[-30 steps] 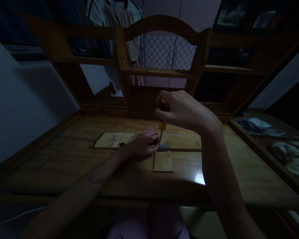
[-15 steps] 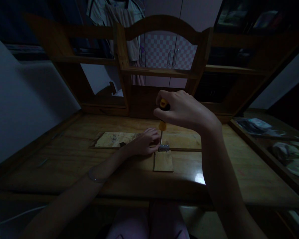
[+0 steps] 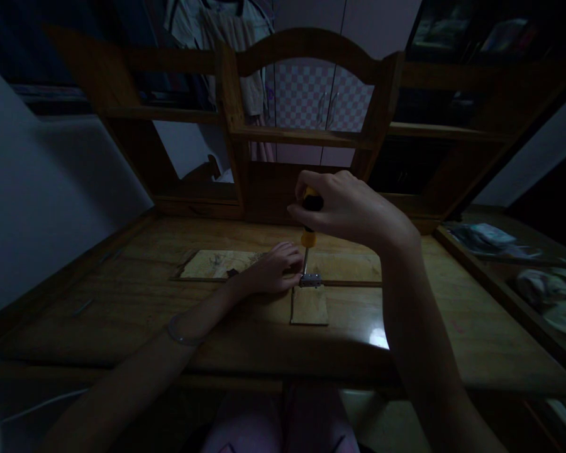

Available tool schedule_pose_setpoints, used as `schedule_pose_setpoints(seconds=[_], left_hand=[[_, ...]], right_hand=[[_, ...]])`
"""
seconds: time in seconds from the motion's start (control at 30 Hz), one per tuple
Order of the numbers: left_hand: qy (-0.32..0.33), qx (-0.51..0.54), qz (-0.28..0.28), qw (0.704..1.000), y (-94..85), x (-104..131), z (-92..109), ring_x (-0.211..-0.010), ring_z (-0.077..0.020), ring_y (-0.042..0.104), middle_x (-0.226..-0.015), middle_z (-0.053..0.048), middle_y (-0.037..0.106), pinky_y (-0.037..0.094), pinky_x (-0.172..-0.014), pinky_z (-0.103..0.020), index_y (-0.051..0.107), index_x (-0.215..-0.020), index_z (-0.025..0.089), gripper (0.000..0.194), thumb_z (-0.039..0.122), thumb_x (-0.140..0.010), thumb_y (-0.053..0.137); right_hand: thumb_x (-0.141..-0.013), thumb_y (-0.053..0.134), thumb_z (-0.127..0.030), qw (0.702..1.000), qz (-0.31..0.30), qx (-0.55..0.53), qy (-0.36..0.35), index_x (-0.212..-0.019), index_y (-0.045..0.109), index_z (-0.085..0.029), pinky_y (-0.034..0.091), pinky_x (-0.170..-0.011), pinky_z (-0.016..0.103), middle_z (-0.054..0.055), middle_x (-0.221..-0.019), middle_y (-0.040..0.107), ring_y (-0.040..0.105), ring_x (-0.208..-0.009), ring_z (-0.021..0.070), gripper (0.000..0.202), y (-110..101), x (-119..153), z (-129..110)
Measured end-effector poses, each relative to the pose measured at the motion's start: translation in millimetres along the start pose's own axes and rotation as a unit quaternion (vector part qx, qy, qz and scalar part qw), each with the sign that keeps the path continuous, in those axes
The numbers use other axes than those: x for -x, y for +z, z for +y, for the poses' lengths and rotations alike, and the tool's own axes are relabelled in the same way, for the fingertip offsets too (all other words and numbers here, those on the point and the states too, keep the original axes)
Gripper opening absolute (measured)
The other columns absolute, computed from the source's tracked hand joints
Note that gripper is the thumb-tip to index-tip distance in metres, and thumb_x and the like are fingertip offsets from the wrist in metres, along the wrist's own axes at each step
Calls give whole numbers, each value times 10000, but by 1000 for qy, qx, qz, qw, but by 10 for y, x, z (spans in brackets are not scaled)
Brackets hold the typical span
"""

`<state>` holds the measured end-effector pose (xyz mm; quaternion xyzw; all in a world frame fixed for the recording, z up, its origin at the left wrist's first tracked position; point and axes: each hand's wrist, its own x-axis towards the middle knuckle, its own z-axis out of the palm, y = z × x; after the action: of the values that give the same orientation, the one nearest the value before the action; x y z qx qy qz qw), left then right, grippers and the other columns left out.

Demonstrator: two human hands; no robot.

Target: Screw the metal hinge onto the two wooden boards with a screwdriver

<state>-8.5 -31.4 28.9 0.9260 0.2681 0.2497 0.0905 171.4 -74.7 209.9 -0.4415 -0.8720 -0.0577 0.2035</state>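
Observation:
A yellow and black screwdriver [image 3: 309, 238] stands nearly upright, its handle wrapped by the fingers of my right hand [image 3: 353, 207]. Its tip meets the left end of a small metal hinge [image 3: 310, 280]. The hinge spans the front edge of a long thin board [image 3: 349, 267] and a small square board [image 3: 310, 306]. My left hand [image 3: 279, 269] rests on the long board, left of the hinge, with its fingers curled at the shaft's foot; what its fingertips pinch, if anything, is too dark to make out.
The boards lie on a wooden desk [image 3: 136, 302]. A wooden shelf unit [image 3: 302, 135] rises behind it. On the right are a side compartment with cloth [image 3: 551, 299] and a plastic bag [image 3: 493, 234]. A small dark piece [image 3: 232, 273] lies on the long board's left part.
The screwdriver handle has turned slightly, and my right thumb has shifted a little to the left. My left hand is almost unmoved.

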Motion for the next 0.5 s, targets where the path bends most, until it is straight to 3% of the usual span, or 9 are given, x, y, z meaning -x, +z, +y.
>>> schedule_pose_setpoints(seconds=[0.1,0.27,0.5], left_hand=[[1,-1,3,1000,3,0,-4,-956,-226,526,-933,-54,577,438,-907,-378,541,-841,205,56,237,-865,580],[4,1,-1,1000,-1,-2,4,-932,-221,524,-930,-54,577,441,-873,-368,534,-842,203,81,261,-883,573],[6,-7,-4,1000,-1,-7,10,-923,-218,520,-919,-52,563,432,-884,-369,519,-832,203,94,259,-894,561]], right_hand=[[-912,529,-415,1000,-3,-6,2,-1032,656,-187,436,-828,361,87,-959,702,637,-891,243,286,-5,-1,-4],[-883,540,-322,1000,0,-16,-16,-986,654,-190,438,-857,352,85,-1015,705,633,-955,241,202,-11,-10,2],[-891,515,-254,999,2,-19,-33,-976,648,-194,434,-802,328,73,-959,704,630,-870,209,169,8,-7,15]])
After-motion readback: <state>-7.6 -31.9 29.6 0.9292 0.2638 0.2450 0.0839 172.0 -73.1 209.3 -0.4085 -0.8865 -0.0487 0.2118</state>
